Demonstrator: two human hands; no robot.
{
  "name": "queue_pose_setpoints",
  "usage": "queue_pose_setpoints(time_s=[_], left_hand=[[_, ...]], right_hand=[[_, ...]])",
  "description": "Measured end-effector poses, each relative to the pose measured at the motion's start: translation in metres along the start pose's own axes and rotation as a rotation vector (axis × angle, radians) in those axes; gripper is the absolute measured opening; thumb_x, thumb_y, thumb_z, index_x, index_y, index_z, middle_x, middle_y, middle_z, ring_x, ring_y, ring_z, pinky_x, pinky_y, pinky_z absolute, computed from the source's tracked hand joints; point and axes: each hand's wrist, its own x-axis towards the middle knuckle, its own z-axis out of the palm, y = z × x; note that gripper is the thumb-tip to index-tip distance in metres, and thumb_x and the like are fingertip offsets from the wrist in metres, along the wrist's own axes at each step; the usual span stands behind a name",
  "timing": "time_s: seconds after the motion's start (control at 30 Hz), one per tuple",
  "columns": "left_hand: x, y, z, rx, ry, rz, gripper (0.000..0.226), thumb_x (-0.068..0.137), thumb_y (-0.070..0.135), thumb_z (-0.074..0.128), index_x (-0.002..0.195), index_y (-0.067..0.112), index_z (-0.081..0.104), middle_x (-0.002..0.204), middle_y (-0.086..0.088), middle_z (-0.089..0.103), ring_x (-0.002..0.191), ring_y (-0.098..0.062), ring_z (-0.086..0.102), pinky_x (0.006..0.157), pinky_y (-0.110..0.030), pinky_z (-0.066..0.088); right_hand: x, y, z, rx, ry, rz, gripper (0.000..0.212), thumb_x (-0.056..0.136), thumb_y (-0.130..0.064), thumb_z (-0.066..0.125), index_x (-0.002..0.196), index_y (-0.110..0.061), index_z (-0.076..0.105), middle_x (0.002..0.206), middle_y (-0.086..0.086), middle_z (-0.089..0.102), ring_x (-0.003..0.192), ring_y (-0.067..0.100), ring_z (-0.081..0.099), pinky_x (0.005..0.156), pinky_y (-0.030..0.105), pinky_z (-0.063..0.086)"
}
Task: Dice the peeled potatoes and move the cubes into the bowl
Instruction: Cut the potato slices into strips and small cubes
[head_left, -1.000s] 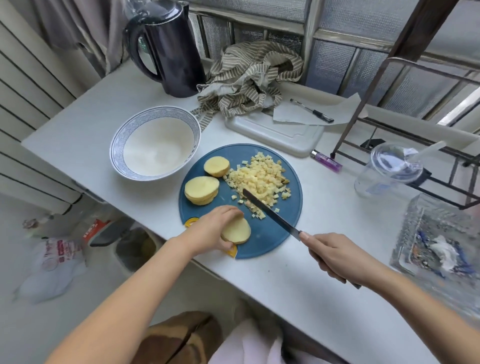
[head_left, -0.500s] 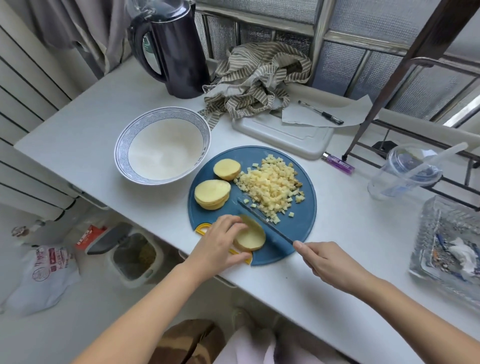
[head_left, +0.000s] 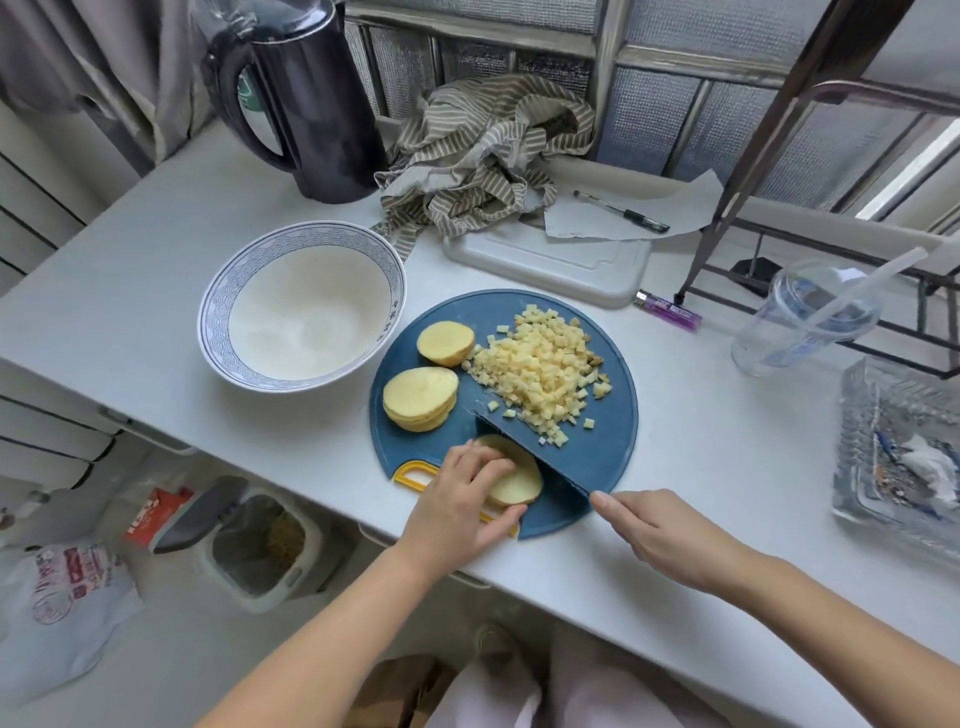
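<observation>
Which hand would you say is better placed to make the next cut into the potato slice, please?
The right hand: it grips the knife, whose blade is already at the potato slice, while the left hand holds that slice.

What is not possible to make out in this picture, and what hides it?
Head view: the knife handle, hidden inside the right hand.
Head view: near side of the potato piece, covered by the left hand.
Head view: marks on the bowl rim, too small to read.
Head view: the glass tray, cut off by the right edge.
</observation>
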Motion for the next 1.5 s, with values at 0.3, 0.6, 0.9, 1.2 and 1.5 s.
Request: queue_pose_setpoints(time_s=[0.3, 0.6, 0.9, 1.2, 1.5], left_hand=[[0.002, 0.001, -0.003, 0.061, -0.008, 0.031, 0.041, 0.08, 0.039, 0.064, 0.111, 0.011, 0.061, 0.101, -0.006, 0.058, 0.093, -0.021, 0.045, 0.088, -0.024, 0.039], [0.004, 0.005, -0.004, 0.076, -0.01, 0.008, 0.043, 0.078, 0.039, 0.063, 0.108, 0.009, 0.067, 0.099, -0.005, 0.058, 0.092, -0.02, 0.046, 0.089, -0.023, 0.04], [0.005, 0.007, -0.005, 0.074, -0.014, -0.002, 0.044, 0.078, 0.039, 0.064, 0.111, 0.01, 0.066, 0.1, -0.002, 0.056, 0.092, -0.02, 0.047, 0.09, -0.023, 0.04], [0.006, 0.006, -0.004, 0.052, -0.023, -0.016, 0.044, 0.077, 0.037, 0.065, 0.112, 0.011, 0.066, 0.098, -0.002, 0.059, 0.093, -0.018, 0.047, 0.096, -0.025, 0.039], [0.006, 0.003, -0.002, 0.021, -0.048, -0.028, 0.043, 0.077, 0.039, 0.066, 0.113, 0.014, 0.063, 0.098, -0.001, 0.058, 0.093, -0.016, 0.045, 0.1, -0.029, 0.038]], right_hand=[[-0.008, -0.001, 0.013, -0.079, 0.059, -0.083, 0.054, 0.086, -0.065, 0.023, 0.068, -0.017, 0.04, 0.056, -0.004, 0.039, 0.051, 0.011, 0.038, 0.057, 0.025, 0.033], [-0.01, -0.003, 0.012, -0.119, 0.088, -0.067, 0.051, 0.098, -0.056, 0.029, 0.072, -0.016, 0.046, 0.059, -0.003, 0.046, 0.055, 0.01, 0.043, 0.058, 0.024, 0.036], [-0.007, -0.001, 0.001, -0.074, 0.031, -0.036, 0.061, 0.093, -0.062, 0.027, 0.071, -0.009, 0.046, 0.056, -0.004, 0.039, 0.05, 0.01, 0.036, 0.057, 0.025, 0.034], [-0.003, 0.0, -0.013, 0.185, -0.147, 0.121, 0.053, 0.099, -0.059, 0.033, 0.068, -0.016, 0.037, 0.049, -0.005, 0.038, 0.038, 0.013, 0.031, 0.035, 0.019, 0.027], [0.002, 0.007, -0.004, 0.174, -0.098, 0.068, 0.055, 0.095, -0.061, 0.03, 0.063, -0.017, 0.033, 0.047, -0.012, 0.033, 0.045, 0.008, 0.032, 0.051, 0.016, 0.032]])
